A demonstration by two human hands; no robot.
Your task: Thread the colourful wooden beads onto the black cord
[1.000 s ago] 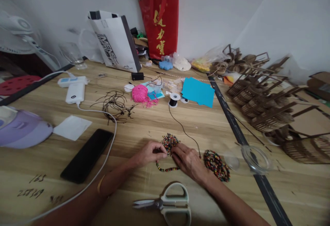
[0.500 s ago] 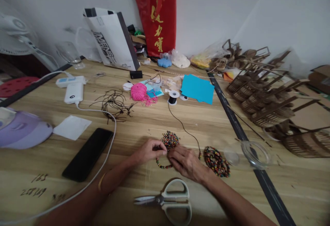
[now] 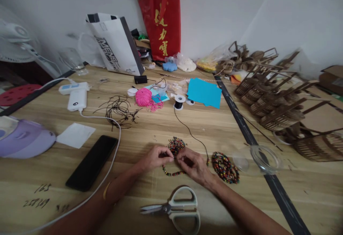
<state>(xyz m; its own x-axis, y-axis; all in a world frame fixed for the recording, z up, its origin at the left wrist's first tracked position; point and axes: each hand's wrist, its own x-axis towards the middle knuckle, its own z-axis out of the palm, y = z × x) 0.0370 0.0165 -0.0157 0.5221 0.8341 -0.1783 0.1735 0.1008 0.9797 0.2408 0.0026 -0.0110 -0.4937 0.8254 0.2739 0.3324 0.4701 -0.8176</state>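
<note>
A loose pile of small multicoloured beads [image 3: 177,146] lies on the table just beyond my hands. My left hand [image 3: 157,158] is closed in a pinch at the end of a bead string [image 3: 171,173], which curves below both hands. My right hand [image 3: 194,165] is also pinched, its fingertips close to the left ones at the pile's near edge. Whatever sits in the right fingertips is too small to make out. From a spool [image 3: 179,103] a black cord [image 3: 191,132] runs down to a few beads beside my right hand. Coiled bead strings [image 3: 225,168] lie further right.
Scissors [image 3: 184,206] lie in front of me. To the left are a black phone [image 3: 91,163], a white cable and tangled black cord pieces [image 3: 118,110]. Pink yarn [image 3: 143,96] and blue sheets [image 3: 204,93] are further back. Woven baskets [image 3: 278,113] line the right side.
My right hand has lifted slightly off the beads and turned, bringing its pinched fingertips into view near the left ones. My left hand has hardly moved. The camera view has shifted a little.
</note>
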